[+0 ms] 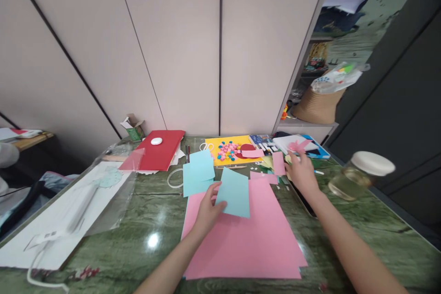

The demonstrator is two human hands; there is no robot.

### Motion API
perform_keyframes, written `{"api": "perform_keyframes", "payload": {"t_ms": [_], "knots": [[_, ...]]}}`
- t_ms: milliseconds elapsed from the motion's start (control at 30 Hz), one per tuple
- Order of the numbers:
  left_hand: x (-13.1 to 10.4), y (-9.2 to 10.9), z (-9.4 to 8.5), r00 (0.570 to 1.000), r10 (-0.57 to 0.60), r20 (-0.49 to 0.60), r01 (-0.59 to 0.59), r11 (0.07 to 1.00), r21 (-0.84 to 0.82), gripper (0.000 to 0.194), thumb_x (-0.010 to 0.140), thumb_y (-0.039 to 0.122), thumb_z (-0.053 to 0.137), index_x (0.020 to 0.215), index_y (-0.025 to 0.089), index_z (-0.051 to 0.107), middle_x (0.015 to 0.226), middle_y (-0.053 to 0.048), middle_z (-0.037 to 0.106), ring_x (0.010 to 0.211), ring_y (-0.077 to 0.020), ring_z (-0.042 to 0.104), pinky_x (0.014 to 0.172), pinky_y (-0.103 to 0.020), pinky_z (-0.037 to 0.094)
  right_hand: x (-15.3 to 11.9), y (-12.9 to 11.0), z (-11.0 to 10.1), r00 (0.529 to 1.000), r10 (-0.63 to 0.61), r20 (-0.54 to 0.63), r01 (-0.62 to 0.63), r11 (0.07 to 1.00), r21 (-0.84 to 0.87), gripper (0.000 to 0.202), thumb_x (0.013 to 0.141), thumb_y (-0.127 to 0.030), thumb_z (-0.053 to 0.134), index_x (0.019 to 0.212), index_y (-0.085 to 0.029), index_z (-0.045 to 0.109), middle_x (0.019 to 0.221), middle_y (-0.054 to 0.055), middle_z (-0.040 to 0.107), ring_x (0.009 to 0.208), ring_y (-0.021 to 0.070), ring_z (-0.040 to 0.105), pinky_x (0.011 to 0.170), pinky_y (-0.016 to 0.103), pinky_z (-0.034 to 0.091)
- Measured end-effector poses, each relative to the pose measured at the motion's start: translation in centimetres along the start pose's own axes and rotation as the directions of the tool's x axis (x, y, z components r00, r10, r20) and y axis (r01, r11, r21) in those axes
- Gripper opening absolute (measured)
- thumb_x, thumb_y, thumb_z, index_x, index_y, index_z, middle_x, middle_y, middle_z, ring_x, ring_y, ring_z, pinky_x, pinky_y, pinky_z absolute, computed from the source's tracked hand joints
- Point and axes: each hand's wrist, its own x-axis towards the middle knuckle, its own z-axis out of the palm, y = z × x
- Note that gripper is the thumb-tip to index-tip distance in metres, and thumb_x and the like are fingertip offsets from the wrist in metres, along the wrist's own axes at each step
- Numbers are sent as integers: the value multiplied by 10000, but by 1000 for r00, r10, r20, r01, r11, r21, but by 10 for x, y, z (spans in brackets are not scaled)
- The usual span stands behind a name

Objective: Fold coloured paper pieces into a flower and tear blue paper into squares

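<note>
My left hand (209, 207) grips a light blue rectangular sheet of paper (234, 193) by its left edge, thumb on top, over a stack of large pink sheets (244, 248). More light blue pieces of paper (196, 175) overlap just beyond it. On the right, my right hand (303, 173) reaches palm down with its fingers bent and apart. Its fingertips are close to a pink paper flower (298, 146) and a small pink paper rectangle (279, 163). What lies under that palm is partly hidden. A dark flat object (303, 200) lies beneath the right wrist.
Colourful pompoms (228, 150) sit on a yellow sheet (212, 142) at the back. White scissors (206, 147) and a red folder (161, 149) are left of it. A lidded jar (358, 177) stands at the right; a white glue gun (77, 213) lies on the left.
</note>
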Motion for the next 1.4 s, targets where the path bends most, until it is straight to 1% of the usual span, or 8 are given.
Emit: {"api": "perform_keyframes", "payload": {"t_ms": [167,267,367,467,600,700,867,1400], "knots": [[-17,9,11,992,-101,72,110,985,-133,412,723,256,595,1104,200,449,1095,-67,522,855,-157,553,721,-281,460,-47,-33,14,960,-238,145,246,968,-42,396,761,-258,572,1157,-260,554,1259,81,479,1195,264,377,1003,482,278],[-29,7,18,971,-180,156,204,966,-158,407,736,259,597,1101,198,427,954,-48,575,805,-154,574,667,-264,471,-88,-49,24,783,-491,383,522,853,26,394,811,-226,531,1202,-271,515,1291,83,458,1217,229,364,976,440,350],[-36,1,17,937,-210,280,227,974,-28,413,759,205,570,1141,204,414,917,-49,597,812,-163,593,672,-280,498,-111,-48,25,704,-530,472,562,822,85,201,844,-183,493,955,-267,638,1185,59,563,1159,199,430,922,403,412],[-31,-1,2,925,-65,375,-60,948,312,397,761,153,566,1140,221,471,1130,-81,536,981,-186,560,804,-324,498,-113,-36,26,666,-498,555,541,835,100,156,844,-222,512,893,-251,657,1126,56,609,1118,198,466,897,398,432],[-12,-4,-16,871,199,448,-481,531,698,301,860,189,451,1158,185,491,1332,-105,413,1258,-243,339,1019,-444,326,-105,-27,28,629,-454,631,512,853,104,196,862,-236,484,956,-266,653,1147,38,603,1138,196,456,914,399,422],[-4,-13,-14,821,129,556,-560,375,739,398,869,333,454,1231,167,442,1375,-100,384,1313,-273,243,1063,-495,227,-98,-31,28,578,-438,689,529,844,93,198,865,-240,474,959,-270,646,1174,17,587,1166,209,431,937,421,398],[-5,-26,-5,812,66,581,-557,385,736,526,865,421,425,1317,164,344,1418,-88,326,1347,-269,154,1086,-514,99,-83,-45,34,496,-423,758,531,839,121,176,863,-285,469,912,-254,635,1135,21,584,1136,213,441,927,417,392],[-3,-31,-11,811,68,581,-549,433,715,601,832,483,439,1329,162,334,1447,-123,239,1348,-307,116,1069,-539,131,-87,-54,59,580,-331,745,410,908,85,153,880,-286,426,893,-209,558,959,58,584,967,201,488,836,390,396]]}}
